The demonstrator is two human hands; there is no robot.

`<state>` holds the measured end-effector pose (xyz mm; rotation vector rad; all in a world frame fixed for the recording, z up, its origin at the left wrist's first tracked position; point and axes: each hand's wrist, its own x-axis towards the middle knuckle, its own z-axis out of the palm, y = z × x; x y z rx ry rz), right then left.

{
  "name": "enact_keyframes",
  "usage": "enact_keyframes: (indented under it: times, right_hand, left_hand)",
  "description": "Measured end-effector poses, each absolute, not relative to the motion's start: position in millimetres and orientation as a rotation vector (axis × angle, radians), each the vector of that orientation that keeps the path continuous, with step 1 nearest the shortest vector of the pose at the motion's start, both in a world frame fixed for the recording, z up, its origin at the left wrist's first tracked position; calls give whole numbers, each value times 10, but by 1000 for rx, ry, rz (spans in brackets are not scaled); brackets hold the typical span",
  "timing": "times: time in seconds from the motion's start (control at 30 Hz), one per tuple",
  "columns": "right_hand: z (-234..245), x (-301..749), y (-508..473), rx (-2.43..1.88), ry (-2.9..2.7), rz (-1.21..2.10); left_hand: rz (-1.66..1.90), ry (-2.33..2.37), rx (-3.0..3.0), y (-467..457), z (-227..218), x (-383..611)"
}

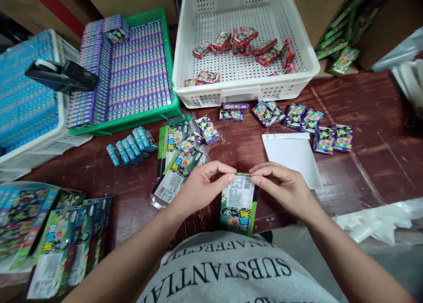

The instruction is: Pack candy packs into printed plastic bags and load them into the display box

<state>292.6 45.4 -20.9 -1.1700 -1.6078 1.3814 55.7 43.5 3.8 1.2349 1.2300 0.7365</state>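
A green and black printed candy packet point(238, 206) with a white label is held at the table's front edge. My left hand point(211, 182) pinches its top left corner, and my right hand point(276, 179) pinches the top right corner. Thumbs and fingertips are closed on both sides of its upper edge. Left of it lie more printed packets point(172, 179) in clear plastic, with small purple candy boxes point(207, 129) on top. A white sheet point(292, 155) lies just beyond my right hand.
Several purple boxes point(325, 139) lie at the back right. Behind stands a white perforated basket point(246, 94) with red boxes. A green tray point(132, 122) of purple boxes carries a black tape dispenser point(76, 76) on its left. Blue boxes point(132, 145) and stacked packets point(53, 250) are at left.
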Motion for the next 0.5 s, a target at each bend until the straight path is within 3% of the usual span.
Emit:
enact_keyframes:
  times: [0.23, 0.5]
  right_hand:
    - [-107, 2910, 605, -1339, -1397, 1621]
    - [-136, 3213, 731, -1120, -1767, 1580]
  left_hand:
    - [616, 1279, 1255, 601, 117, 579]
    - [570, 1102, 1343, 633, -41, 539]
